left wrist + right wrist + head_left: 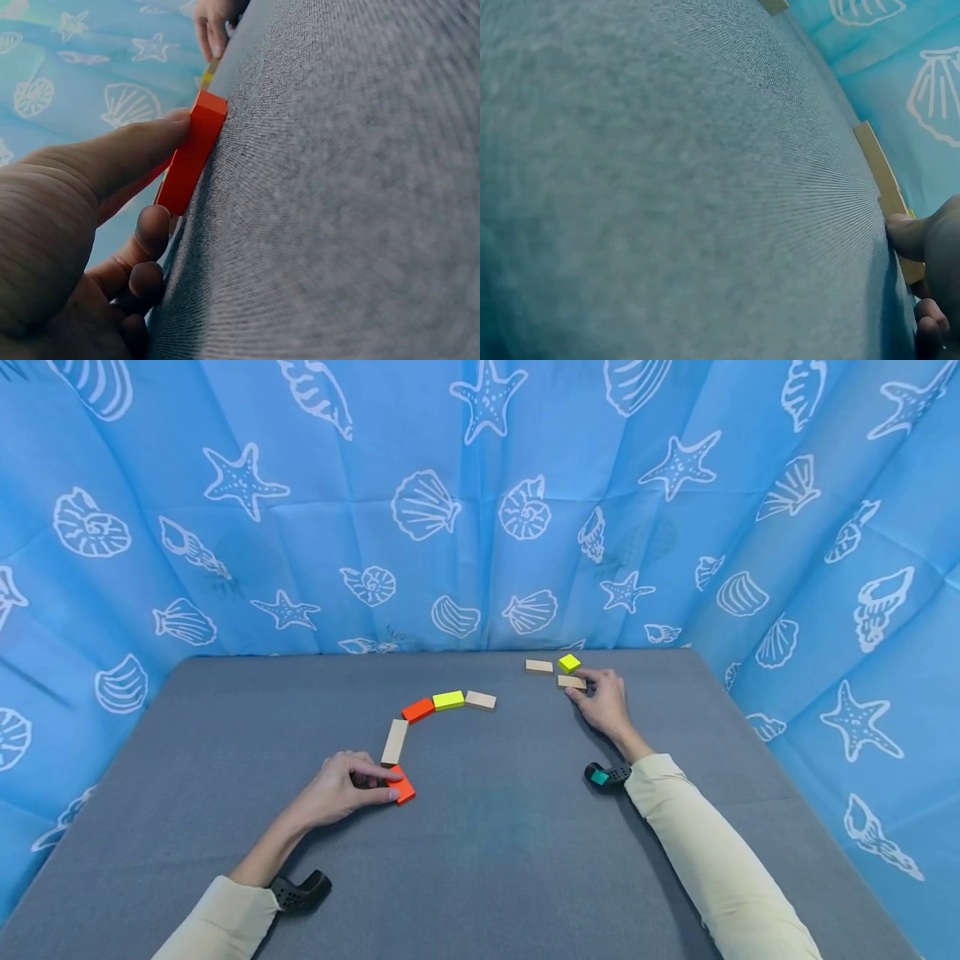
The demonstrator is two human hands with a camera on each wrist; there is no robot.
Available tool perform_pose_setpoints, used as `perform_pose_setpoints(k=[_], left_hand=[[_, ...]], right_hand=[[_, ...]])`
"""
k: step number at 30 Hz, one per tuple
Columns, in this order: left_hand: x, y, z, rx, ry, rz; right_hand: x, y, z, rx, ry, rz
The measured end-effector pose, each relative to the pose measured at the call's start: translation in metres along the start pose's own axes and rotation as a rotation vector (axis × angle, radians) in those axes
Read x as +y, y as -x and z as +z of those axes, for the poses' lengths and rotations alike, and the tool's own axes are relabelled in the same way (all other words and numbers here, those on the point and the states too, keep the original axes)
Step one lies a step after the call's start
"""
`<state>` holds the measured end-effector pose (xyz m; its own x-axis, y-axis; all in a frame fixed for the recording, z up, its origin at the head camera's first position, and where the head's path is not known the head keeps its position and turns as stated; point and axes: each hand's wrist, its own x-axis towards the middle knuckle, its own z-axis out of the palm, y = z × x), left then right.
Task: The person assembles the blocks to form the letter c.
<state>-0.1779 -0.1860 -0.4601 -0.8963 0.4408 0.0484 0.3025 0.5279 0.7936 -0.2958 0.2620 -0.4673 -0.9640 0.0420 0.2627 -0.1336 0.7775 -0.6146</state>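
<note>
My left hand [337, 789] pinches an orange-red block [403, 787] between thumb and fingers. That block lies at the near end of a curved row, by a plain wooden block [395, 742]. Up close in the left wrist view, the orange-red block [196, 146] sits on the cloth between thumb and fingertip. My right hand [606, 703] is at the far right of the table, its thumb and fingers at the ends of a plain wooden block [572, 682]. In the right wrist view, the thumb presses against this block [910, 271]; the other fingers are partly hidden.
Continuing the curve are another orange-red block [418, 711], a yellow block [448, 700] and a plain block [481, 700]. Near the right hand lie a yellow block [569, 663] and a plain one [539, 667]. A patterned blue curtain [423, 506] borders the grey table [510, 860].
</note>
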Motion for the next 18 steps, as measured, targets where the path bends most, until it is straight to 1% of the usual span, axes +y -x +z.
perform_pose_setpoints(k=[3,7,11,14,16,18], left_hand=[[0.0,0.0,0.0,0.001,-0.003,0.001],[-0.001,0.0,0.0,-0.001,-0.001,0.01],[-0.001,-0.001,0.0,-0.004,-0.001,0.004],[0.0,-0.001,0.0,-0.006,-0.002,-0.002],[0.0,-0.001,0.0,-0.008,-0.001,-0.001],[0.0,-0.001,0.0,-0.007,-0.001,0.0]], right_hand=[[0.001,0.0,0.0,0.004,-0.001,-0.008],[-0.001,0.004,-0.002,0.021,-0.058,0.0],[-0.009,0.014,-0.003,0.019,-0.113,-0.006],[-0.021,0.024,-0.001,-0.006,-0.154,-0.044],[-0.033,0.032,0.003,-0.043,-0.179,-0.087],[-0.046,0.04,0.007,-0.097,-0.205,-0.126]])
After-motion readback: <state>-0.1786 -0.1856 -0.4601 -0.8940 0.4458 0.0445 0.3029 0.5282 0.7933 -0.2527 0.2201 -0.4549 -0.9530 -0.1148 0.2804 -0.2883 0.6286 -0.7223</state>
